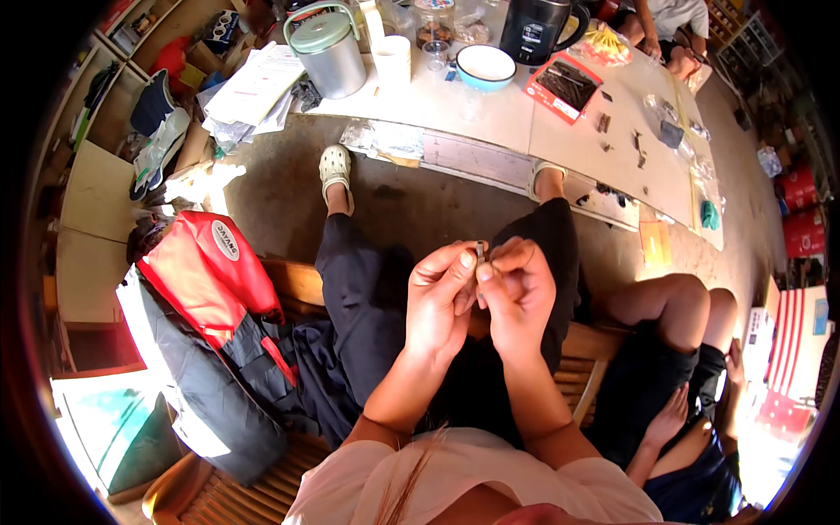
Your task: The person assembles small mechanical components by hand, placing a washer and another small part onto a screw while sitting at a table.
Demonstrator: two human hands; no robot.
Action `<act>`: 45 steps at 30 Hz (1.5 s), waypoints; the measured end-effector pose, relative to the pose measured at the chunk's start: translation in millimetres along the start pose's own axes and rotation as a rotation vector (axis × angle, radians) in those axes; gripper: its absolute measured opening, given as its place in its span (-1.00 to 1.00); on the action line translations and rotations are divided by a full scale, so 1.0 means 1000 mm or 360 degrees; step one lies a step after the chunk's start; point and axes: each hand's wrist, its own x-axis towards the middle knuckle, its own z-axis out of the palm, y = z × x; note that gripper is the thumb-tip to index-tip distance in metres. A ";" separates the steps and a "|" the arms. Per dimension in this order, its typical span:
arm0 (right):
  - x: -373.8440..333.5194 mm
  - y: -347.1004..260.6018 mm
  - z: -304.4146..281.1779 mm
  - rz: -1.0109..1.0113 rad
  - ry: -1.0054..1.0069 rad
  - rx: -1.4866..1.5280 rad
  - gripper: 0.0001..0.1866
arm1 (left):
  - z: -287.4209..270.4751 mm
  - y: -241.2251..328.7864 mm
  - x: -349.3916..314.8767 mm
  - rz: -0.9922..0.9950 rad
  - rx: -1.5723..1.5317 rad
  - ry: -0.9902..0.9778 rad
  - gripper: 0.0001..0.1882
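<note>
Above my lap, both hands meet around a small metal part (pixel 479 252), thin and greyish, mostly hidden by fingertips. My left hand (pixel 439 293) pinches it between thumb and fingers. My right hand (pixel 520 293) is closed against its other side, thumb and fingers pressed together. The part's exact kind is too small to make out. On the low table (pixel 490 131) in front of me stands a red open box (pixel 563 86) filled with dark slender pieces. Several small brown metal pieces (pixel 640 150) lie loose to its right.
A blue bowl (pixel 486 70), black jug (pixel 534 33), silver canister (pixel 329 57) and paper stack (pixel 255 86) crowd the table's far side. Beside me on the wooden bench (pixel 236 490) lies a red and black bag (pixel 206 271). One person (pixel 665 376) sits at my right; another (pixel 678 22) is beyond the table.
</note>
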 end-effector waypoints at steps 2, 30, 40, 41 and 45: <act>0.001 0.002 -0.004 -0.0031 0.0020 -0.0020 -0.83 | 0.002 -0.003 0.001 0.0002 -0.0017 0.0012 -0.84; 0.019 -0.018 -0.024 -0.0258 -0.0260 0.0019 -0.94 | 0.009 0.004 -0.004 -0.0259 -0.0363 -0.0040 -0.78; 0.018 -0.025 -0.029 -0.0371 -0.0418 -0.0315 -0.87 | 0.009 0.012 -0.008 -0.0172 -0.0346 -0.0115 -0.77; 0.017 -0.025 -0.028 -0.0418 -0.0377 -0.0374 -0.87 | 0.009 0.013 -0.009 -0.0169 -0.0331 -0.0116 -0.77; 0.016 -0.026 -0.026 -0.0657 -0.0278 -0.0662 -0.84 | 0.011 0.012 -0.012 -0.0163 -0.0318 -0.0132 -0.78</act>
